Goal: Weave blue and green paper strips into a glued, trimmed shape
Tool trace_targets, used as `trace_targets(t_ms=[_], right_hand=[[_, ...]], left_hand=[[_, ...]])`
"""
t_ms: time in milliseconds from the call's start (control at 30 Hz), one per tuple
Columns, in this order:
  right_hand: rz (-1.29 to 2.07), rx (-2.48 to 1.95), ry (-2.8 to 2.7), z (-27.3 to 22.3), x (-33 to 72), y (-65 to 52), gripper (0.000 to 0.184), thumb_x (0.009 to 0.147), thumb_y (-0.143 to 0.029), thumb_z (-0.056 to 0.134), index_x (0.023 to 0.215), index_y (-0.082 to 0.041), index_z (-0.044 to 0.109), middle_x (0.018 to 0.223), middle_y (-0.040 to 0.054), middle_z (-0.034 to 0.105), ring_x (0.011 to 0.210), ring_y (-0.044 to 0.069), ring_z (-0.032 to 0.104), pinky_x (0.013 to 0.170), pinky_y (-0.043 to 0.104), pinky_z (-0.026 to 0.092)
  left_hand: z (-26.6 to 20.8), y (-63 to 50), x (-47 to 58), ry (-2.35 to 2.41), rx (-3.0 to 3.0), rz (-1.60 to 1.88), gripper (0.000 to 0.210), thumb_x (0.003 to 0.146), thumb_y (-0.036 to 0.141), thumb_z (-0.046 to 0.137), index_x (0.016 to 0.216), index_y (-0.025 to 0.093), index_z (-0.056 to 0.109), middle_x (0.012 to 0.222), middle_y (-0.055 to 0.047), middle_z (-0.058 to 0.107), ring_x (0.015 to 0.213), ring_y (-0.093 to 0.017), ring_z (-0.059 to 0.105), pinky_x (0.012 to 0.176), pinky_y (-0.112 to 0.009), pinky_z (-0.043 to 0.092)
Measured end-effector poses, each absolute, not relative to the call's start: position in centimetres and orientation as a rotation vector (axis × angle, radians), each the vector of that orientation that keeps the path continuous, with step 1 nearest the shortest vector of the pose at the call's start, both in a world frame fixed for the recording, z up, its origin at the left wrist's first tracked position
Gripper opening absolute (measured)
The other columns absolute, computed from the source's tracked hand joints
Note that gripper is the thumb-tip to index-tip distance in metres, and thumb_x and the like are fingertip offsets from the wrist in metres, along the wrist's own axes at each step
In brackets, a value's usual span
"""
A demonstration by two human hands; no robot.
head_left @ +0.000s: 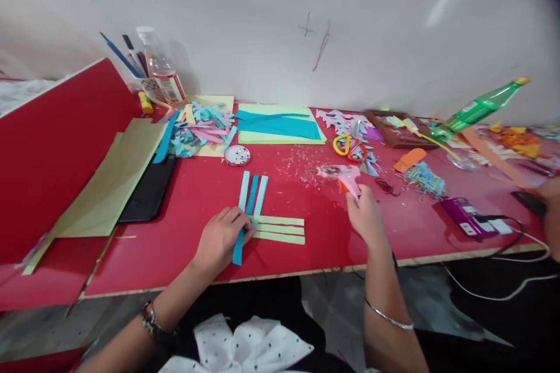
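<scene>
Several paper strips lie crossed on the red table: light blue strips (261, 195) and a darker blue strip (252, 193) point away from me, pale green strips (282, 232) point right. My left hand (223, 238) presses with closed fingers on the left end where they meet. Another blue strip (238, 247) sticks out below its fingertips, toward the table's front edge. My right hand (365, 215) is wrapped round the handle of a pink glue gun (349, 178). The gun's nozzle points left, above or on the tabletop; I cannot tell which.
Scissors (350, 147) with yellow and red handles lie behind the glue gun. A round lid (237, 155), paper scraps (203, 128) and blue sheets (277, 125) sit farther back. At right are a green bottle (479, 109), a purple power box (469, 218) with cables, and another person's hand (552, 210).
</scene>
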State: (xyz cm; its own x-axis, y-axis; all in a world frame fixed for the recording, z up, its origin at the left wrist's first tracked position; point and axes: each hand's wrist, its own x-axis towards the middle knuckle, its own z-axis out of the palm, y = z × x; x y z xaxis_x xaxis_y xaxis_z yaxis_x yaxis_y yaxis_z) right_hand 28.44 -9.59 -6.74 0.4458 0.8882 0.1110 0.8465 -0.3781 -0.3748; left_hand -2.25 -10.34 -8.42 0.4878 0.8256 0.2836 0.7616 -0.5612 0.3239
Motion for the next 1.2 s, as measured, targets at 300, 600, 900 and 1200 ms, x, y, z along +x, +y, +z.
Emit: trace_targets(t_ms=[300, 600, 900, 1200], right_hand=[[0.591, -1.903, -1.712, -6.6, 22.1, -9.0, 0.064, 0.071, -0.056, 0.051, 0.12, -0.016, 0.045, 0.115, 0.0137, 0.057, 0.104, 0.028, 0.054, 0.083, 0.039, 0.044], [0.351, -1.721, -2.103, -7.3, 21.1, -8.4, 0.054, 0.076, -0.048, 0.052, 0.12, -0.017, 0.049, 0.118, 0.0119, 0.057, 0.105, 0.026, 0.055, 0.08, 0.035, 0.048], [0.335, -1.68, -2.274, -7.2, 21.4, -7.9, 0.05, 0.08, -0.042, 0.048, 0.124, -0.018, 0.046, 0.121, 0.0104, 0.054, 0.108, 0.025, 0.053, 0.086, 0.037, 0.047], [0.304, -1.65, -2.285, -7.3, 21.6, -7.5, 0.046, 0.082, -0.038, 0.045, 0.123, -0.018, 0.046, 0.12, 0.0105, 0.055, 0.108, 0.025, 0.053, 0.086, 0.038, 0.047]], left_hand=[[-8.5, -11.3, -2.7, 1.37, 2.641, 0.66, 0.014, 0.085, 0.028, 0.046, 0.08, 0.018, 0.055, 0.083, -0.004, 0.059, 0.076, -0.016, 0.054, 0.066, -0.026, 0.044], [-8.5, -11.5, -2.9, 1.375, 2.654, 0.639, 0.016, 0.085, 0.03, 0.046, 0.081, 0.018, 0.055, 0.085, -0.005, 0.06, 0.078, -0.017, 0.055, 0.067, -0.027, 0.045], [-8.3, -11.6, -2.8, 1.369, 2.64, 0.63, 0.015, 0.085, 0.029, 0.047, 0.08, 0.018, 0.056, 0.084, -0.005, 0.06, 0.077, -0.017, 0.056, 0.067, -0.027, 0.045], [-8.4, -11.6, -2.8, 1.379, 2.653, 0.648, 0.015, 0.085, 0.029, 0.047, 0.081, 0.018, 0.056, 0.084, -0.005, 0.061, 0.077, -0.017, 0.056, 0.067, -0.027, 0.045]])
